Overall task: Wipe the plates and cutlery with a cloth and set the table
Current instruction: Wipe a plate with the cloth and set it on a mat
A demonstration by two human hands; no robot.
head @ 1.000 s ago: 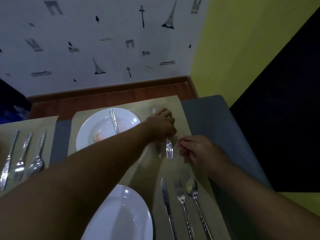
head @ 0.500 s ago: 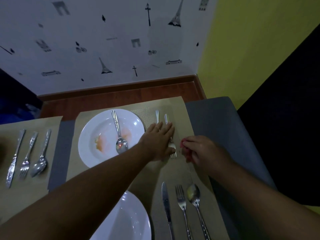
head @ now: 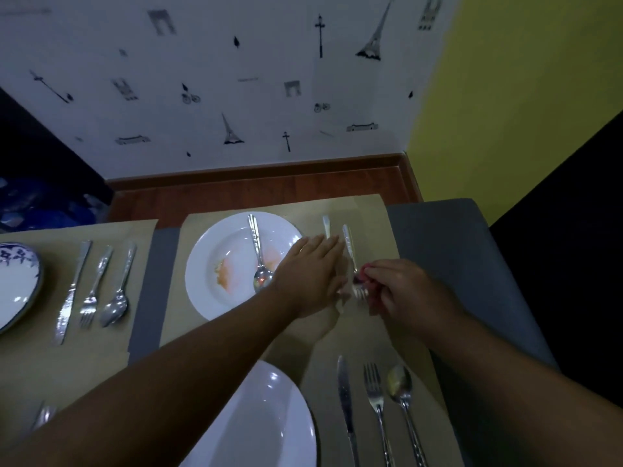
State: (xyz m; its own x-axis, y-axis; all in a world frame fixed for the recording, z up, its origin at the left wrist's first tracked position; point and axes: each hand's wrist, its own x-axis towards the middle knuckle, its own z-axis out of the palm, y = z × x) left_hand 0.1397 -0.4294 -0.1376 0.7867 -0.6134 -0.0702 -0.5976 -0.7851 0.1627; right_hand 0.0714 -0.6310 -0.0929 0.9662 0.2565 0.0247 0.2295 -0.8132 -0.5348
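Left hand (head: 308, 276): wide open, fingers straight and together, palm down. It lies flat on the placemat (head: 371, 217) between the stained plate (head: 212, 241) and the fork (head: 350, 247). It covers most of the knife (head: 326, 226), of which only the far handle end shows past the fingertips.

Right hand (head: 408, 291): fingers curled in a narrow pinch on a red cloth (head: 363, 274), of which only a small bit shows. The pinch sits at the neck of the fork, just far of the tines. The fork lies on the mat, handle pointing far, just right of the left hand.

The spoon (head: 258, 254) lies in the stained plate, bowl toward the near side.

Edges: the mat's right edge runs just right of the fork; beyond it lies the grey surface (head: 448, 257). A band of placemat separates both hands from the near knife (head: 345, 406), near fork (head: 376, 402), near spoon (head: 401, 392) and near plate (head: 269, 416).
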